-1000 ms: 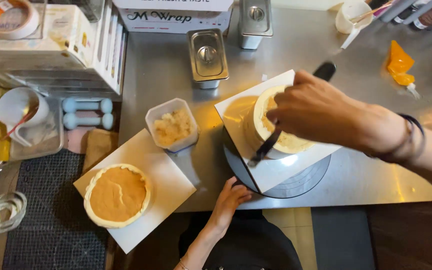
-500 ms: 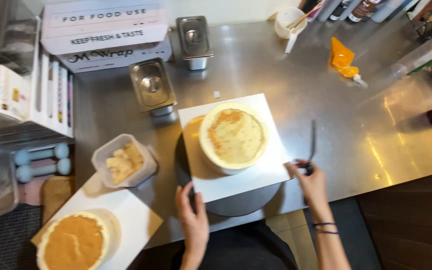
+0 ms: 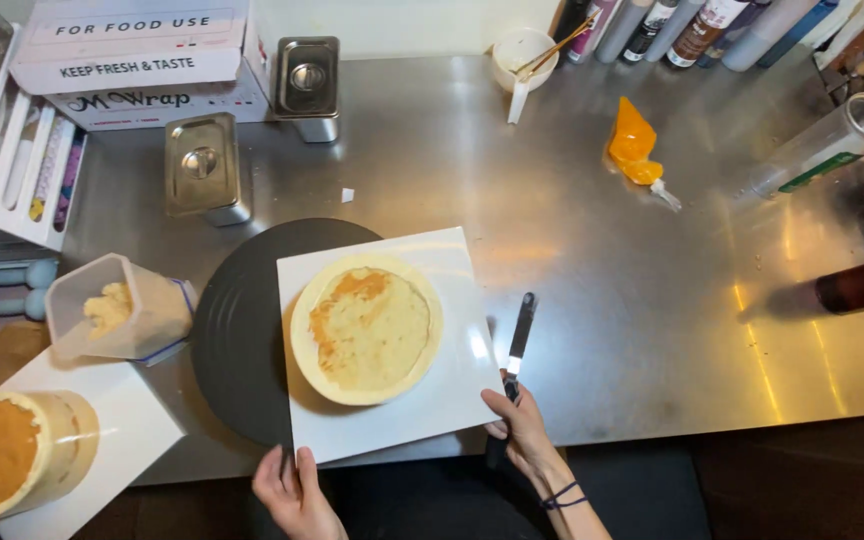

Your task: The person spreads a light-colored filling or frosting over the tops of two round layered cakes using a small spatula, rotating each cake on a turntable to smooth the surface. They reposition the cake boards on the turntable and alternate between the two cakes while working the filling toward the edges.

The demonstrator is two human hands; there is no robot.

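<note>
Head view: a steel counter (image 3: 592, 250) is seen from above.
Crepe cake (image 3: 366, 328): set on a white square board (image 3: 432, 410) over a dark turntable (image 3: 237, 330).
Left hand (image 3: 295, 493): fingers pressed flat against the turntable's near edge.
Right hand (image 3: 520, 424): pinched around a black-handled spatula (image 3: 519, 340), just right of the board.
Plastic tub (image 3: 122, 308): left of the turntable.

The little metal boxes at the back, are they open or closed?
Closed. Both metal boxes have flat lids with knobs sitting on top.
</note>
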